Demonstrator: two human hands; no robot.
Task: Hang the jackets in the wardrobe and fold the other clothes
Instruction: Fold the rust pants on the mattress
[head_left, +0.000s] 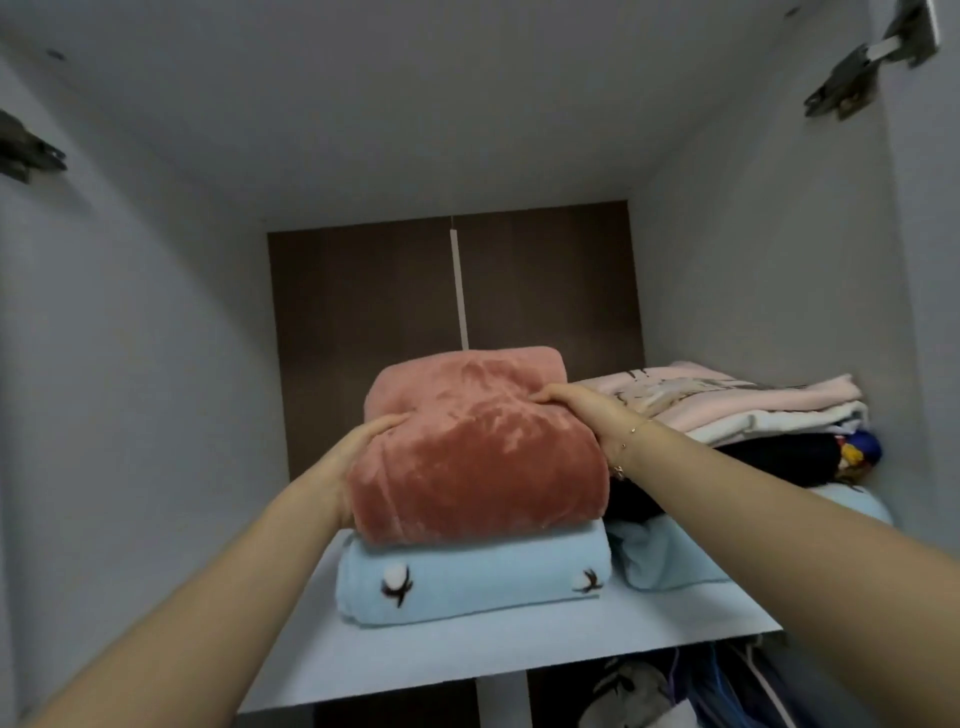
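**Folded pink fleece being seated on the upper wardrobe shelf**

The step in hand is judged to be stowage of a folded garment, not folding itself. A folded pink fleece garment (475, 441) is found on top of a folded light blue fleece (470, 582), which lies on the white shelf (467, 654) towards its left half. The pink piece overhangs the blue one slightly at the front.

The left hand (358, 457) is laid against the left side of the pink bundle, fingers bent over its upper edge, thumb side hidden by the fabric. The right hand (587, 410) is placed on the upper right of the bundle, fingers spread over the fabric and pressing into the pile; a thin bracelet (626, 441) is worn at that wrist. The bundle is thus held between both hands; whether it is being pressed down or merely steadied cannot be told.

Just beside it on the right, a second stack of folded clothes (753, 410) is noted, pale pieces above a dark one, on another blue item. Hanging garments (727, 686) are partly seen below the shelf.

The next move is judged to call for the bundle to be squared over the blue fleece and both hands drawn back without the soft pile being dragged forward. The fleece is expected to spring and slide easily.
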